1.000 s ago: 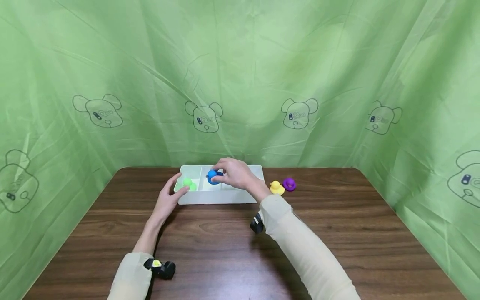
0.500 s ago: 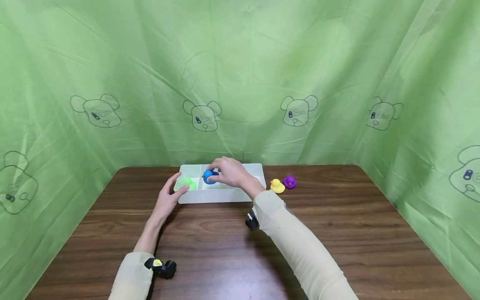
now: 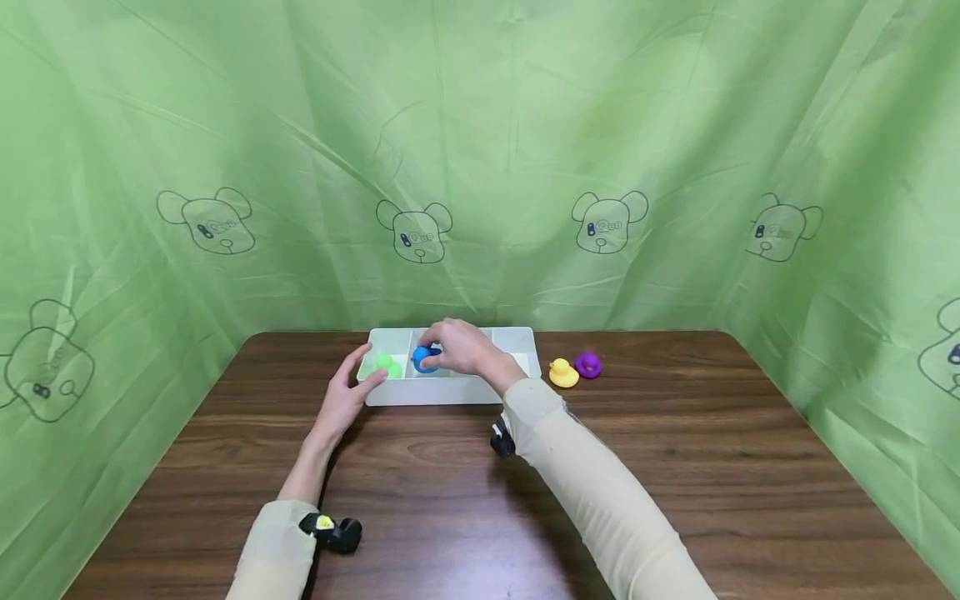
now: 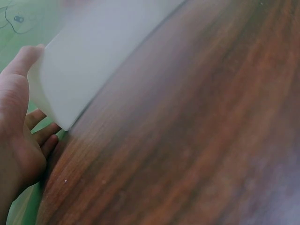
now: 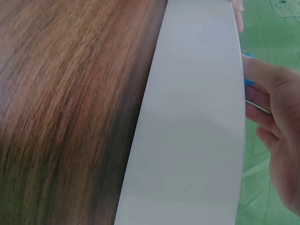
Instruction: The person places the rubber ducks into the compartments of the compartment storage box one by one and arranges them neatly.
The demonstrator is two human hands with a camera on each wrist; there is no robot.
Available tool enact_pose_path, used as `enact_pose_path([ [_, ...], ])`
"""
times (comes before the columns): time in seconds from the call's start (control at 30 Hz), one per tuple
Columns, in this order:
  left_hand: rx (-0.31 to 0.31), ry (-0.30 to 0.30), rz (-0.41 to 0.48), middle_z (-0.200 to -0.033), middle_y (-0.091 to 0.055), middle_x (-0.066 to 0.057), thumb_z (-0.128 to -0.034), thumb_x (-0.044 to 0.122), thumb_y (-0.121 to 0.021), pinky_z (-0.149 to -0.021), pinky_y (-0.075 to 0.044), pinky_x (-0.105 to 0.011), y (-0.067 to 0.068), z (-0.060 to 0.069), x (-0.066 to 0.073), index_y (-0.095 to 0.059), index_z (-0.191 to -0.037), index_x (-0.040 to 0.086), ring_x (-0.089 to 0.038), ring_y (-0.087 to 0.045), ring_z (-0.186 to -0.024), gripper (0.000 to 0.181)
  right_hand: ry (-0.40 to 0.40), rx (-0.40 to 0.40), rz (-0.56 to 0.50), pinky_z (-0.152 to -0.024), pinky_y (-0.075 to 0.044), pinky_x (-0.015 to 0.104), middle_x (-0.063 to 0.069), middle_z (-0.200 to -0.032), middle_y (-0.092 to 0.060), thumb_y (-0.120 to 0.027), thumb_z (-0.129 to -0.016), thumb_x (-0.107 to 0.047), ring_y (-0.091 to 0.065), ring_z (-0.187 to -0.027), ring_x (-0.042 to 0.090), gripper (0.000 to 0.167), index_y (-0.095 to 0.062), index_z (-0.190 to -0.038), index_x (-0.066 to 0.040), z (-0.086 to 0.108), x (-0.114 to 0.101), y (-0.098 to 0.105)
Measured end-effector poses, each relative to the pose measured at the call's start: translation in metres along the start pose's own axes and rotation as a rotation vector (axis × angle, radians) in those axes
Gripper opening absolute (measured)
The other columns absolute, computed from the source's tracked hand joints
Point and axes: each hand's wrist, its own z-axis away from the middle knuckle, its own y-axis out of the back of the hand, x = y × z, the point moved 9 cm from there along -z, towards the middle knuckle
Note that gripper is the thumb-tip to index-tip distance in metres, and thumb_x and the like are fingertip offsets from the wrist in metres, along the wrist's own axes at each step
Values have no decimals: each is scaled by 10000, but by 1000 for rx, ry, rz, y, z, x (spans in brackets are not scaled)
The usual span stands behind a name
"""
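Note:
A white divided tray (image 3: 442, 393) lies across the far part of the table. My left hand (image 3: 339, 406) holds its left end, thumb at the front rim and fingers round the end wall, as the left wrist view also shows. Between thumb and fingers, my right hand (image 3: 467, 347) pinches a blue rubber duck (image 3: 422, 361) low in the compartment beside the leftmost one. Whether the duck touches the tray's floor I cannot tell. A light green rubber duck (image 3: 387, 365) sits in the leftmost compartment. In the right wrist view, the tray's wall hides most of the blue duck.
Right of the tray, a yellow rubber duck (image 3: 563, 374) and a purple rubber duck (image 3: 588, 365) stand close together on the brown wooden table (image 3: 450, 500). A green cloth (image 3: 510, 125) hangs behind the table and along both sides.
My right hand has carried the blue duck slightly left and down into the tray compartment. The left hand stays at the tray's end. The head view has shifted a little.

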Motion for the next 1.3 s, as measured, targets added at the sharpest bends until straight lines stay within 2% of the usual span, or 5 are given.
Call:
enact_pose_path([
  [0.3, 26, -25, -16, -1636, -234, -80, -930, 369, -700, -1164, -239, -510, 5, -13, -24, -341, -1549, 260, -290, -263, -1436, 724, 1, -20, 39, -1046, -409, 312, -98, -1029, -733, -757, -874, -344, -630, -965, 118, 248, -762, -1072, -195, -8, -1, -15],
  [0.57, 24, -23, -25, -1638, -231, -84, -927, 407, -694, -1150, -260, -503, 4, -11, -25, -332, -1552, 266, -318, -293, -1429, 736, -5, -22, 126, -1132, -361, 389, -87, -956, -736, -760, -873, -314, -626, -940, 147, 188, -777, -1016, -193, -10, -6, -20],
  [0.83, 36, -22, -20, -1627, -253, -83, -916, 403, -710, -1155, -255, -503, 2, -12, -27, -362, -1536, 271, -303, -292, -1429, 724, -14, -29, 148, -1195, -277, 468, -66, -1031, -756, -765, -871, -245, -668, -1024, 162, 236, -762, -1100, -189, -9, -2, -24],
  [1.13, -12, 1, 5, -1641, -214, -126, -937, 300, -699, -1175, -225, -524, -6, 2, 2, -331, -1554, 163, -318, -231, -1461, 731, -57, -13, 148, -1171, -305, 455, -77, -1048, -756, -762, -859, -227, -659, -1031, 179, 268, -755, -1125, -203, -3, 6, -23],
  [1.3, -10, 1, -12, -1642, -211, -125, -935, 317, -700, -1173, -228, -533, -5, 1, 1, -339, -1551, 171, -331, -215, -1472, 729, -71, 8, 137, -1093, -390, 397, -64, -1089, -753, -747, -867, -223, -662, -1058, 180, 295, -744, -1161, -197, -1, 7, -18],
])
